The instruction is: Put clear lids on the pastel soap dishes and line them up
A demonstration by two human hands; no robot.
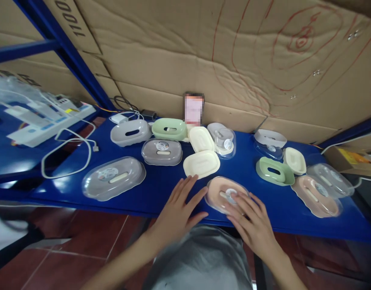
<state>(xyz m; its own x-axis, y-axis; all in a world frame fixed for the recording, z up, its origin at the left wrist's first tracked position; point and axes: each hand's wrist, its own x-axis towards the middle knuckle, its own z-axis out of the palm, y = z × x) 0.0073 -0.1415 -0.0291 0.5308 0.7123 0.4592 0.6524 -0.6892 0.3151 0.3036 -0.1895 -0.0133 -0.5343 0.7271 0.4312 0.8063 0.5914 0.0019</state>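
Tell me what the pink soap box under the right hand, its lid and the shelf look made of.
Pink soap box: likely matte moulded plastic, with an even colour. Its lid, under the right hand: clear glossy plastic, the pink showing through. Shelf: probably blue painted metal, with glare patches.

Storeroom or small packing workshop. Evidence: blue metal shelf (161, 189) as bench, cardboard sheets (179, 52) lining the wall, many plastic soap boxes (200, 163) laid out, power strip (49, 121) with cables.
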